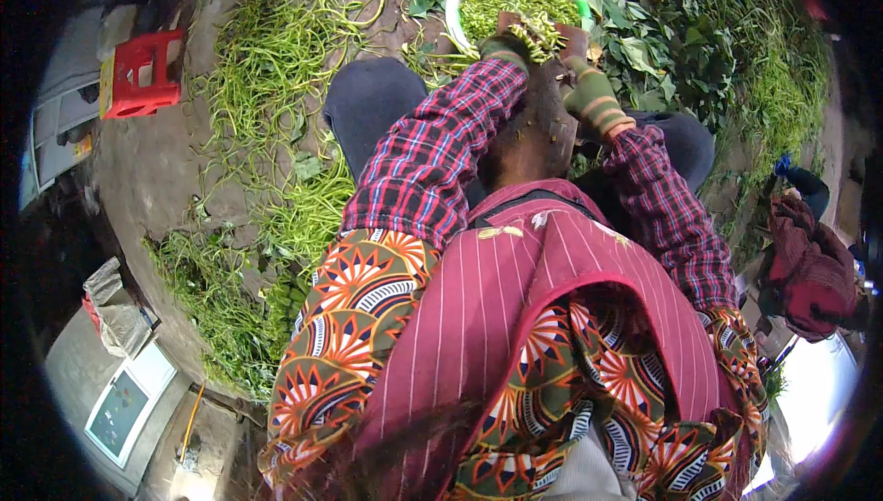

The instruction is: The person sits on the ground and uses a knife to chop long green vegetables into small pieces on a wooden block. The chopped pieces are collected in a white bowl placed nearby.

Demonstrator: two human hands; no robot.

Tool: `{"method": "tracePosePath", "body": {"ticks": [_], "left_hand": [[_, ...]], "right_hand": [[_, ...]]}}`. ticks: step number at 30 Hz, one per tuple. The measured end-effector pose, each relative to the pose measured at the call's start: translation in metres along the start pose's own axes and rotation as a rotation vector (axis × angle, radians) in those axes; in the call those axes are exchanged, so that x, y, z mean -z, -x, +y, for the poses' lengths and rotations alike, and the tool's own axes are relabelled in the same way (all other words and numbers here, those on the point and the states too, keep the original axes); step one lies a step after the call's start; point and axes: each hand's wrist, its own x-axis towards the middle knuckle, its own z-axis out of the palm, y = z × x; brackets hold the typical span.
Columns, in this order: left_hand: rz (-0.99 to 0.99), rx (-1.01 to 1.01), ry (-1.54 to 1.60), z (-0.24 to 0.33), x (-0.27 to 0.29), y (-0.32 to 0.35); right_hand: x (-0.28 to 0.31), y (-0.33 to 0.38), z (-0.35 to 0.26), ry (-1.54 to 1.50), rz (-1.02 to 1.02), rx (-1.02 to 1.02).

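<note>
My left hand (506,48), in a dark glove, is closed around a bunch of long green beans (538,36) at the far end of a brown wooden board (533,138). Short cut ends of the bunch show past the fingers. My right hand (596,98), in a green striped glove, is curled beside the board's right edge; what its fingers hold is hidden. Just beyond both hands stands a white and green basin (453,6), filled with chopped green pieces (487,13).
Long beans (285,36) lie strewn on the ground at left, with leafy stems (221,289) nearer. Leafy greens (644,50) are heaped at right. A red plastic stool (147,73) is at far left. Another person (809,262) sits at far right. My knees flank the board.
</note>
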Motion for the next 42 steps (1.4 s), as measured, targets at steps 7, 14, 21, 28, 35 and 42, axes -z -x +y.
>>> {"method": "tracePosePath", "body": {"ticks": [7, 14, 21, 28, 35, 42], "left_hand": [[0.193, -0.209, 0.256, 0.020, 0.027, -0.001], [0.166, -0.146, 0.209, 0.015, 0.029, 0.018], [0.017, -0.040, -0.004, 0.019, 0.042, 0.040], [0.307, -0.307, 0.397, 0.021, 0.029, -0.005], [0.239, -0.325, 0.346, 0.013, 0.039, 0.003], [-0.191, -0.081, -0.069, 0.010, 0.083, 0.068]], "right_hand": [[0.000, 0.031, 0.013, 0.037, -0.048, 0.005], [-0.014, 0.008, 0.010, 0.116, -0.066, -0.032], [-0.012, -0.024, 0.029, 0.061, -0.019, 0.028], [0.000, 0.023, 0.017, 0.010, -0.013, 0.027], [-0.006, 0.030, 0.012, -0.009, -0.040, -0.016], [-0.030, -0.009, 0.019, 0.019, 0.037, -0.012]]}}
